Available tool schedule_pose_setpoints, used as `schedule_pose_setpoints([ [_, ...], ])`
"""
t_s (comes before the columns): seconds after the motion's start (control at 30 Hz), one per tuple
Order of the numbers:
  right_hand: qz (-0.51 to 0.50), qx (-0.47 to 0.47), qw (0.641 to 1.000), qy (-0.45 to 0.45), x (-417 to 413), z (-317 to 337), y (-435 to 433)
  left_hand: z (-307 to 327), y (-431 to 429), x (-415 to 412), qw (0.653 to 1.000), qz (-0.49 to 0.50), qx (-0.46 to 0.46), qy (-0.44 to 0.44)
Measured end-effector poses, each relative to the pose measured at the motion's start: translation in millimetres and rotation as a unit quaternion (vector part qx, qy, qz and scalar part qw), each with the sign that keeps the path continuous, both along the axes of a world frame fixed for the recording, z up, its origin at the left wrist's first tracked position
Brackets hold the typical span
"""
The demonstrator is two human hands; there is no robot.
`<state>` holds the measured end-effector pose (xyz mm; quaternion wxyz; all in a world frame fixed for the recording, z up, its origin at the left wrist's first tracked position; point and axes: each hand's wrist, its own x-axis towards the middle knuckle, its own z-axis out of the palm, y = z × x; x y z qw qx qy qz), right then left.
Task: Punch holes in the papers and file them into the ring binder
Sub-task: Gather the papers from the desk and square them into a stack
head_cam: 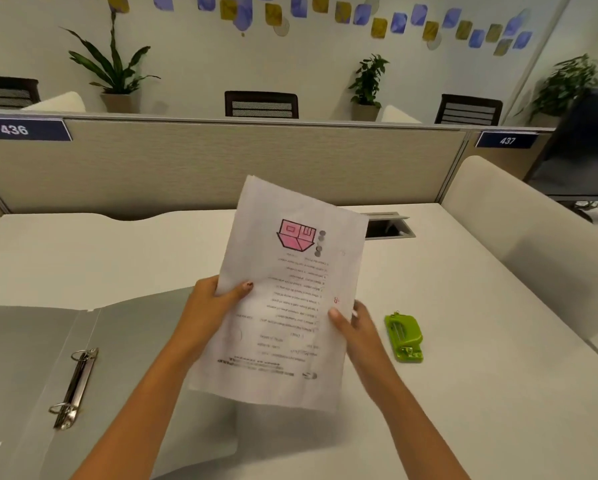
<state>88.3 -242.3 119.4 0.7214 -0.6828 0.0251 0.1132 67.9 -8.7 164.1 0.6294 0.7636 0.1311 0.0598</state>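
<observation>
I hold a stack of white printed papers (290, 282) up above the desk, the print upside down with a pink drawing near the top. My left hand (214, 303) pinches the stack's left edge, thumb on the front. My right hand (353, 323) grips the right edge, thumb on the front and fingers behind. A grey ring binder (124, 341) lies open on the desk at the left, its metal rings (74, 386) closed. A small green hole punch (404, 337) sits on the desk just right of my right hand.
The white desk (463, 393) is bounded by a beige partition (221, 161) at the back. A cable port (389, 226) opens behind the papers. A white divider (532, 230) and a dark monitor (584, 150) stand to the right.
</observation>
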Motion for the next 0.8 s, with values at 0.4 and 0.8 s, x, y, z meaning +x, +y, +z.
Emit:
schedule_pose_setpoints([
  [0.4, -0.097, -0.119, 0.987, -0.035, -15.0, -22.7, 5.2, -54.3, -22.1, -17.7, 0.984, 0.076, -0.138, 0.088],
  [0.8, -0.13, -0.226, 0.963, -0.072, -5.1, -44.4, -13.0, -77.3, -40.7, -14.2, 0.984, 0.075, -0.113, 0.111],
])
